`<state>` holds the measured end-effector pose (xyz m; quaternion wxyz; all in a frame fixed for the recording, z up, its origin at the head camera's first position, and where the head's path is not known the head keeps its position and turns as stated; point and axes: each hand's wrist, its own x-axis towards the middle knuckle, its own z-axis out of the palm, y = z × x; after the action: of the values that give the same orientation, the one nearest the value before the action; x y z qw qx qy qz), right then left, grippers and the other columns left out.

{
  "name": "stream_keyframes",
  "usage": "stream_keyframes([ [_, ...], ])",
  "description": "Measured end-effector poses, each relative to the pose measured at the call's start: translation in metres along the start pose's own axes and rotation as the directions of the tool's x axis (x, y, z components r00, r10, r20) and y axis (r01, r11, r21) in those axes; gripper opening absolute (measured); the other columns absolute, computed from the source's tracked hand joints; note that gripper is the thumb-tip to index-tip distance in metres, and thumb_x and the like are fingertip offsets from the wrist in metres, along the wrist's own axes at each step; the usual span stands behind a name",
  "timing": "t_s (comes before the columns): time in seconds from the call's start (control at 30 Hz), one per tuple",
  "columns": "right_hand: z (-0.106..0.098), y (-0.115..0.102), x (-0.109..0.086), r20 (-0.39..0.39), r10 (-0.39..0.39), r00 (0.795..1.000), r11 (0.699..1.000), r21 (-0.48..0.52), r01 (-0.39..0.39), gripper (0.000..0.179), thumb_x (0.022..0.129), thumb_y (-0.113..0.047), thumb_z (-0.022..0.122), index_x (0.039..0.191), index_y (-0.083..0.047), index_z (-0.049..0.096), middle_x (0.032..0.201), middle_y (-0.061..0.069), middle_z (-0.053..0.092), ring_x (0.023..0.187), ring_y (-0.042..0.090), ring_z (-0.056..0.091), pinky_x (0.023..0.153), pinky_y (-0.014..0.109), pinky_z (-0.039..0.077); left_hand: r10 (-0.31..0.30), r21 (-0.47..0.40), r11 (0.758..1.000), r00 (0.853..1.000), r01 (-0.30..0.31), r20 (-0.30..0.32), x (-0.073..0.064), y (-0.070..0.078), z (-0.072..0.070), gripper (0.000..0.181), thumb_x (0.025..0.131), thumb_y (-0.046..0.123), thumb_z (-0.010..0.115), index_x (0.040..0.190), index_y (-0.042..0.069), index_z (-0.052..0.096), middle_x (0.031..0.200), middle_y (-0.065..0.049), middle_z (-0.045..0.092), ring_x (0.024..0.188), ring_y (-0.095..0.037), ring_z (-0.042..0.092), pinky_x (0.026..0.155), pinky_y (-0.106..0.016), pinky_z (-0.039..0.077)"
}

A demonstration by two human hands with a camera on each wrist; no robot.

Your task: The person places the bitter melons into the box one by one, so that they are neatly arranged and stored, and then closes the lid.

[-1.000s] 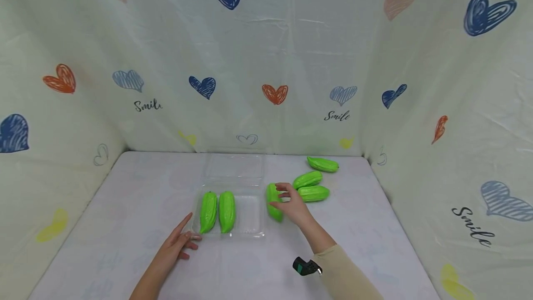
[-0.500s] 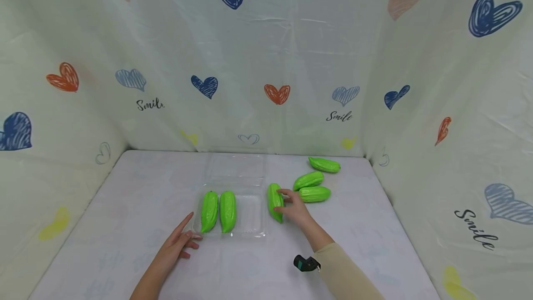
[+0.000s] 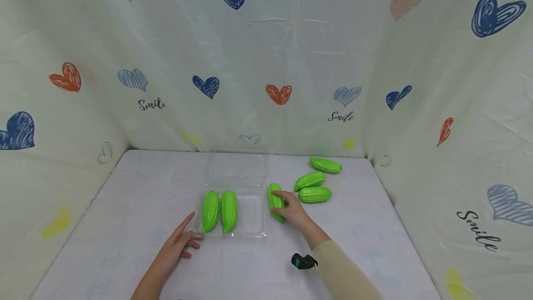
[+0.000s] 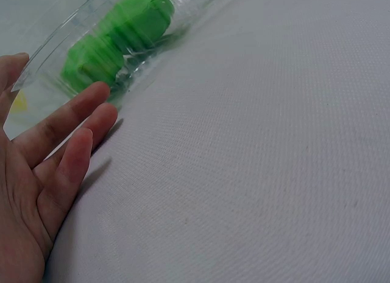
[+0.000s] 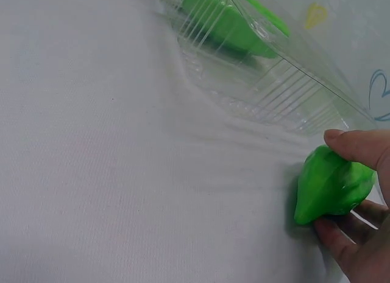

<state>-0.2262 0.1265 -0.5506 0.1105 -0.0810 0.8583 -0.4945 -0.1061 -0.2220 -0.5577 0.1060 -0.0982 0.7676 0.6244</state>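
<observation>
My right hand point(image 3: 291, 209) grips a green ridged bitter melon point(image 3: 275, 198) that lies on the table just right of a clear plastic box. In the right wrist view, the thumb is on one side of the bitter melon point(image 5: 332, 188) and fingers curl round the other. The box point(image 3: 251, 235) has its lid point(image 3: 237, 168) folded back toward the wall. Two more bitter melons point(image 3: 210, 212) lie side by side in the left part of the box. My left hand point(image 3: 176, 242), fingers extended and spread, touches the box's front left corner.
Three loose bitter melons point(image 3: 315, 194) lie to the right, beyond my right hand. A light cloth with printed hearts hangs behind and at both sides of the white table point(image 3: 137, 198). A small black device point(image 3: 304, 261) is at my right sleeve point(image 3: 341, 267).
My right hand's thumb and fingers have closed round the bitter melon beside the box. My left hand stays at the box corner, and the view has shifted slightly.
</observation>
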Motion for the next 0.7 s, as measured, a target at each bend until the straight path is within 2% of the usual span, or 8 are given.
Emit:
stream_keyframes([
  [0.7,-0.0022,-0.0011,-0.0034,-0.006,0.071,0.997,0.997,0.029,-0.071,0.056,0.084,-0.009,0.076,0.136,-0.014,0.057,0.135,0.02,0.043,0.121,0.039,0.048,0.091,0.05,0.047,0.0,0.004,1.0,1.0,0.0,0.004,0.0017,0.0004,-0.0001,0.053,0.105,0.026,0.045,0.155,0.023,0.027,0.111,-0.015,0.068,0.086,-0.021,0.065,0.066,-0.035,0.051],
])
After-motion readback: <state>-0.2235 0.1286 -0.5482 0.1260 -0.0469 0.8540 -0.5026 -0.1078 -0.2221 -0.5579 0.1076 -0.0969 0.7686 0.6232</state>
